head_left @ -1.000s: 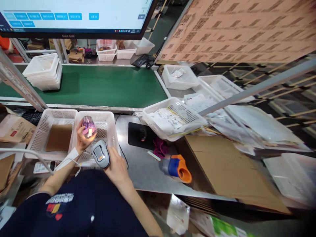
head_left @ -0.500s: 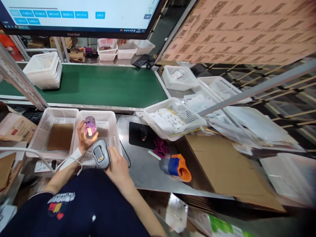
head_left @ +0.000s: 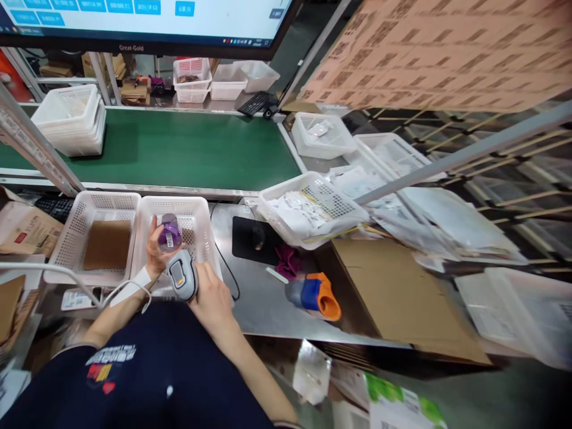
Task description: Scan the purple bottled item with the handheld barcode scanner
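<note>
A small round purple container [head_left: 170, 231] with a clear top and a white barcode label is held in my left hand [head_left: 155, 250], over the right-hand white basket [head_left: 203, 223]. Its exact kind does not show. My right hand [head_left: 213, 295] is wrapped round a grey handheld barcode scanner [head_left: 182, 275], whose head points towards the labelled container. A white cable runs from the scanner past my left wrist. In the left-hand white basket [head_left: 71, 247] lies a flat piece of brown cardboard [head_left: 107, 244].
Ahead runs a green conveyor belt [head_left: 192, 149] with stacked white baskets [head_left: 67, 122] on it. A monitor [head_left: 147, 44] hangs above. To the right are a black mouse pad [head_left: 245, 247], a blue-and-orange tape dispenser [head_left: 315, 296], a basket of paper slips [head_left: 308, 211] and a cardboard box [head_left: 411, 292].
The purple container has shifted slightly right in my left hand, and the bright scanner light on it is gone. The whole view has tilted a little; the scanner stays in my right hand.
</note>
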{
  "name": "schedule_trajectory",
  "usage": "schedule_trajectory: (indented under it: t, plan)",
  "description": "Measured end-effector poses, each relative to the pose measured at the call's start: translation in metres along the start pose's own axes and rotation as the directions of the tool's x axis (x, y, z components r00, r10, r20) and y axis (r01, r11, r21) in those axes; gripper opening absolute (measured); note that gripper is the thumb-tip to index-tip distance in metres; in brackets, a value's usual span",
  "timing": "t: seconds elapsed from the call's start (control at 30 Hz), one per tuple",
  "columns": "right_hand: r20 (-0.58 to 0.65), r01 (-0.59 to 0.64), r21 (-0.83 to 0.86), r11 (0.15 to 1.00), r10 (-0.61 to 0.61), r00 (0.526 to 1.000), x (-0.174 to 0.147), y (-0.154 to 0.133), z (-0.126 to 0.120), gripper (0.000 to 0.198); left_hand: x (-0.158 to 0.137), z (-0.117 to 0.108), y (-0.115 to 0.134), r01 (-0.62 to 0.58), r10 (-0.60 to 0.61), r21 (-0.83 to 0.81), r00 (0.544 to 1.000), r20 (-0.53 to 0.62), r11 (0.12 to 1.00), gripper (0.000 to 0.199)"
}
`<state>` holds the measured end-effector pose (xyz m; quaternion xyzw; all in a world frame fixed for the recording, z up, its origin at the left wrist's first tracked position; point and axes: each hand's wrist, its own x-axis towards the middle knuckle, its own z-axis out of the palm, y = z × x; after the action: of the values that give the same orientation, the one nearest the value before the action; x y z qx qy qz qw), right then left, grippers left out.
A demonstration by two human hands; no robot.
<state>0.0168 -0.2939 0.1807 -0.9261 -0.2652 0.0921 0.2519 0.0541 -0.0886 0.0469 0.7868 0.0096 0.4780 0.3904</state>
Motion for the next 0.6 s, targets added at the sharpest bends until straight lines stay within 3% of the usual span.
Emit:
schedule_trajectory:
  t: [0.17,0.27,0.37,0.43,0.5,0.6]
  plan:
    - [-0.057,0.046,0.228,0.973,-0.034,0.998,0.004,0.009,0.009,0.058,0.006,-0.001,-0.005,-0.037,0.039,0.029,0.998,-0.058,0.999,0.088]
    - [-0.088,0.06,0.351,0.935,-0.031,0.996,0.005,0.014,0.012,0.065,0.004,0.004,-0.012,0.185,-0.183,0.04,0.982,-0.037,0.982,0.094]
    - [-0.137,0.051,0.402,0.914,0.004,0.991,0.004,0.021,0.015,0.063,-0.004,0.007,-0.028,0.401,-0.431,0.195,0.891,0.144,0.895,0.11]
    - [-0.181,0.036,0.417,0.908,0.044,0.983,0.003,0.031,0.019,0.055,-0.007,0.001,-0.039,0.416,-0.489,0.302,0.841,0.23,0.858,0.107]
    - [-0.225,0.018,0.44,0.898,0.091,0.97,0.002,0.046,0.021,0.046,-0.002,-0.013,-0.047,0.377,-0.465,0.335,0.853,0.239,0.864,0.095]
    - [-0.291,-0.027,0.478,0.878,0.187,0.938,0.002,0.08,0.017,0.04,0.029,-0.031,-0.045,0.295,-0.342,0.255,0.925,0.166,0.921,0.076]
